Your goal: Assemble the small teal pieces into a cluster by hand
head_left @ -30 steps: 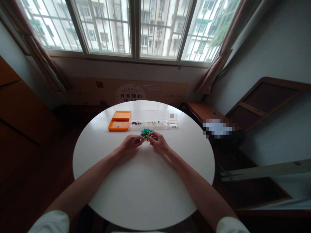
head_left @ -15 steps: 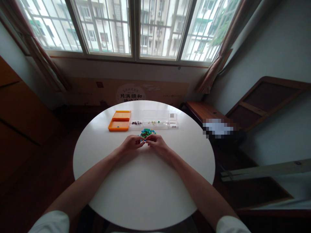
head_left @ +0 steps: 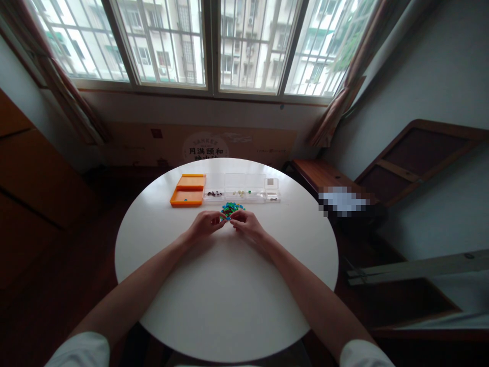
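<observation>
Just in front of a small pile of blue, green, yellow and dark building bricks [head_left: 232,207], my two hands meet at the fingertips. A small blue brick [head_left: 228,219] shows between them. My left hand [head_left: 206,223] pinches it from the left, with thumb and fingers closed. From the other side my right hand [head_left: 247,224] pinches at the same brick. The fingers hide part of it and the near edge of the pile. Its exact shape is too small to make out.
Behind the pile stand an open orange case [head_left: 187,196] with a small blue piece inside, and clear plastic boxes [head_left: 244,182] holding dark, pale and green bits. All rest on a round white table [head_left: 225,300]. A wooden bench [head_left: 321,173] stands beyond the table's right edge.
My fingertips have shifted slightly, and the blue brick between them shows more clearly. The pile, the case and the boxes look unchanged.
</observation>
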Demonstrator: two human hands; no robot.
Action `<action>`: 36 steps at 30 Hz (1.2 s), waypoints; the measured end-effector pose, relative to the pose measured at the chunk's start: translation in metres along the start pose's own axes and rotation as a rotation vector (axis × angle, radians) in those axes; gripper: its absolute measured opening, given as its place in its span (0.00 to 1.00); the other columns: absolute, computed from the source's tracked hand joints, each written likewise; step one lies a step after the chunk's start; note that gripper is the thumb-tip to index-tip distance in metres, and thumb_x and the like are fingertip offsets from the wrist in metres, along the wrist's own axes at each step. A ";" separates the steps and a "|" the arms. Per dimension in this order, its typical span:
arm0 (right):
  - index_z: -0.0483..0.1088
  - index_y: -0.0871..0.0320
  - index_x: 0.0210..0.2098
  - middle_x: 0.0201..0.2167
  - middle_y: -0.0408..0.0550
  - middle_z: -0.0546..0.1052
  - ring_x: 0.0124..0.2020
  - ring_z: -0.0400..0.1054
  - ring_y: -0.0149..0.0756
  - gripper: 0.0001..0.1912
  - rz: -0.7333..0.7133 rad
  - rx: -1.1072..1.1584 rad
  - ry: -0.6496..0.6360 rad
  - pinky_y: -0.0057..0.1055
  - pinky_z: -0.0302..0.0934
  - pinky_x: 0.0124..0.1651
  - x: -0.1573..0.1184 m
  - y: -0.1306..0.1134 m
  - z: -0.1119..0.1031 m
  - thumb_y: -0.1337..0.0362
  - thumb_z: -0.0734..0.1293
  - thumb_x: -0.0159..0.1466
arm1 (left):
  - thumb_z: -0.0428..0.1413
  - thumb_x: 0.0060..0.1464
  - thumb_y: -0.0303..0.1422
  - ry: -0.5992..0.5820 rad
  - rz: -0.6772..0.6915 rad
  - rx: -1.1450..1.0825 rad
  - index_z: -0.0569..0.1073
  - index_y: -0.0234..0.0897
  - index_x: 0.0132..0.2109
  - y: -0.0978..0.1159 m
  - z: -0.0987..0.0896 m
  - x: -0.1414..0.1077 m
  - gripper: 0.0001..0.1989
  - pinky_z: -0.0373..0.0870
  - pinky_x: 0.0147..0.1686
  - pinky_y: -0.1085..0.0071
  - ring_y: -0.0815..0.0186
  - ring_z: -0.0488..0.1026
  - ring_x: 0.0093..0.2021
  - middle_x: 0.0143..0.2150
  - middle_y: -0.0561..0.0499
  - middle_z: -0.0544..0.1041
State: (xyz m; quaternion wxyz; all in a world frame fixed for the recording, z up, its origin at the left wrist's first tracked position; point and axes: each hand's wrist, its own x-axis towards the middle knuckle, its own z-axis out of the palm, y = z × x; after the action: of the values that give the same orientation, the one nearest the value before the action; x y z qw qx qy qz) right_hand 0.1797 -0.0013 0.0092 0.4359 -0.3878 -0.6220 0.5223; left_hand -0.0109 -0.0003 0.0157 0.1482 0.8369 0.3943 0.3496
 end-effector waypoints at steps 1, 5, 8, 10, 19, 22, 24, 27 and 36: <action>0.70 0.61 0.31 0.20 0.42 0.70 0.19 0.64 0.27 0.13 -0.001 0.001 0.005 0.25 0.60 0.20 0.000 0.000 0.000 0.58 0.70 0.50 | 0.54 0.52 0.35 0.005 -0.003 -0.001 0.76 0.34 0.37 -0.001 0.000 0.000 0.10 0.57 0.22 0.81 0.76 0.62 0.20 0.19 0.55 0.69; 0.70 0.61 0.30 0.19 0.41 0.70 0.19 0.63 0.27 0.13 -0.008 -0.016 0.010 0.24 0.60 0.20 -0.001 -0.003 0.001 0.58 0.69 0.51 | 0.54 0.52 0.37 0.009 0.000 -0.009 0.76 0.34 0.36 -0.002 0.002 0.000 0.11 0.57 0.22 0.81 0.76 0.61 0.19 0.19 0.56 0.68; 0.70 0.62 0.30 0.20 0.42 0.70 0.19 0.64 0.27 0.13 -0.012 -0.031 0.000 0.24 0.61 0.21 -0.002 -0.003 0.000 0.58 0.69 0.51 | 0.54 0.53 0.37 0.005 0.009 -0.013 0.76 0.33 0.35 -0.002 0.002 0.000 0.12 0.57 0.22 0.81 0.77 0.61 0.19 0.19 0.56 0.68; 0.70 0.62 0.30 0.21 0.43 0.70 0.19 0.64 0.27 0.13 -0.011 -0.031 -0.004 0.25 0.61 0.21 -0.002 -0.003 0.000 0.58 0.69 0.51 | 0.54 0.52 0.37 0.001 0.010 -0.015 0.76 0.33 0.35 -0.001 0.002 0.000 0.11 0.56 0.22 0.81 0.77 0.60 0.19 0.18 0.56 0.67; 0.71 0.62 0.30 0.21 0.44 0.70 0.20 0.64 0.28 0.12 -0.026 -0.062 -0.012 0.25 0.61 0.22 -0.002 -0.003 -0.001 0.59 0.70 0.51 | 0.54 0.53 0.36 -0.026 0.020 -0.027 0.76 0.33 0.36 0.003 0.001 -0.001 0.11 0.55 0.22 0.81 0.77 0.60 0.19 0.18 0.56 0.67; 0.71 0.62 0.30 0.21 0.44 0.70 0.20 0.64 0.28 0.12 -0.030 -0.065 -0.019 0.25 0.61 0.22 -0.002 -0.002 -0.001 0.59 0.69 0.52 | 0.54 0.53 0.36 -0.032 0.017 -0.027 0.77 0.33 0.35 0.004 0.001 -0.001 0.11 0.55 0.22 0.80 0.77 0.59 0.19 0.17 0.57 0.65; 0.71 0.62 0.31 0.22 0.44 0.71 0.21 0.64 0.28 0.12 -0.032 -0.062 -0.022 0.25 0.61 0.22 -0.002 -0.002 -0.001 0.59 0.69 0.52 | 0.54 0.53 0.36 -0.030 0.014 -0.030 0.77 0.33 0.35 0.004 0.001 -0.001 0.11 0.54 0.21 0.80 0.77 0.59 0.18 0.17 0.57 0.65; 0.71 0.62 0.31 0.22 0.44 0.71 0.21 0.64 0.28 0.12 -0.037 -0.064 -0.023 0.25 0.61 0.22 -0.002 -0.002 -0.001 0.59 0.69 0.52 | 0.53 0.53 0.36 -0.034 0.013 -0.029 0.77 0.33 0.35 0.005 0.000 -0.001 0.11 0.54 0.21 0.80 0.77 0.58 0.18 0.17 0.57 0.65; 0.71 0.62 0.30 0.22 0.44 0.71 0.20 0.64 0.28 0.12 -0.038 -0.073 -0.034 0.25 0.61 0.22 -0.002 -0.003 -0.002 0.59 0.69 0.52 | 0.53 0.51 0.32 -0.045 0.013 -0.042 0.77 0.32 0.37 0.005 0.000 -0.001 0.10 0.56 0.22 0.81 0.77 0.59 0.19 0.18 0.56 0.67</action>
State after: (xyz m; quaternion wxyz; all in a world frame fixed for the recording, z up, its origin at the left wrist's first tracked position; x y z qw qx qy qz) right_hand 0.1815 -0.0028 0.0120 0.4204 -0.3826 -0.6552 0.4976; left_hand -0.0087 -0.0042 0.0185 0.1721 0.8439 0.3779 0.3398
